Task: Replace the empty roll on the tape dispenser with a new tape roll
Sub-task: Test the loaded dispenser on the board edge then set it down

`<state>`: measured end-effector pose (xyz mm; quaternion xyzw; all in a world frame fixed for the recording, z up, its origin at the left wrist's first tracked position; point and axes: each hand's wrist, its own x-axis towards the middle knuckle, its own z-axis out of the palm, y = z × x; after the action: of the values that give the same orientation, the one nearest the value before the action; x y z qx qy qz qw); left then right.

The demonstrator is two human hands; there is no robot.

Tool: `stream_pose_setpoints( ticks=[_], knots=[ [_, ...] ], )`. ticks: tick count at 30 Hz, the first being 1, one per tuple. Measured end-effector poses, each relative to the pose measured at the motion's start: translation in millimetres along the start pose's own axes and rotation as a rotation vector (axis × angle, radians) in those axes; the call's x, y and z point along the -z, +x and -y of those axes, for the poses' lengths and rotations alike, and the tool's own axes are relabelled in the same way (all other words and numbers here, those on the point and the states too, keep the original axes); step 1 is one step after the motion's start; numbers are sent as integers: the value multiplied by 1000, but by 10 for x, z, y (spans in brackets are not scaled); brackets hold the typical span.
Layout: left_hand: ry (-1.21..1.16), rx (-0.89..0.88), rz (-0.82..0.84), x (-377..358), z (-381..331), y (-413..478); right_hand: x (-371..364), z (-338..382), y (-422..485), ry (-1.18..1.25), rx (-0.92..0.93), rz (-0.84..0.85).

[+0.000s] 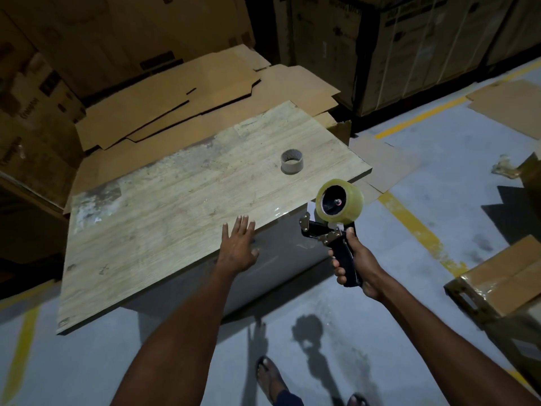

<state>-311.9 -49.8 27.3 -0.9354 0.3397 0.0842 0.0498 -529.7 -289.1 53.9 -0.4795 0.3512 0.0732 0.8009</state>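
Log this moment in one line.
right hand: grips black tape dispenser, clear tape roll mounted | left hand: open over pale wooden tabletop edge | empty brown cardboard core: on tabletop

Worn tabletop [175, 215] — empty roll [292, 161] (far right)

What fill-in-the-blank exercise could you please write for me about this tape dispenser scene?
1. The right hand grips the tape dispenser by its ____.
2. The bare cardboard core stands on the table, while the full tape roll is mounted on the ____.
3. The left hand, fingers straight, holds ____.

Missing words: handle; dispenser; nothing.
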Motion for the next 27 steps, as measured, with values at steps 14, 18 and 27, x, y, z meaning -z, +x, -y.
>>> stream_pose_setpoints(
  ticks=[14,18,27],
  knots=[
    [-1,200,-218,672,710,-350,-889,919,146,-133,-83,110],
    [-35,285,-207,657,1136,-193,-1316,1178,498,-135,-52,157],
    [-119,342,-188,611,1992,376,-2284,1426,1447,-36,-61,254]
  ],
)
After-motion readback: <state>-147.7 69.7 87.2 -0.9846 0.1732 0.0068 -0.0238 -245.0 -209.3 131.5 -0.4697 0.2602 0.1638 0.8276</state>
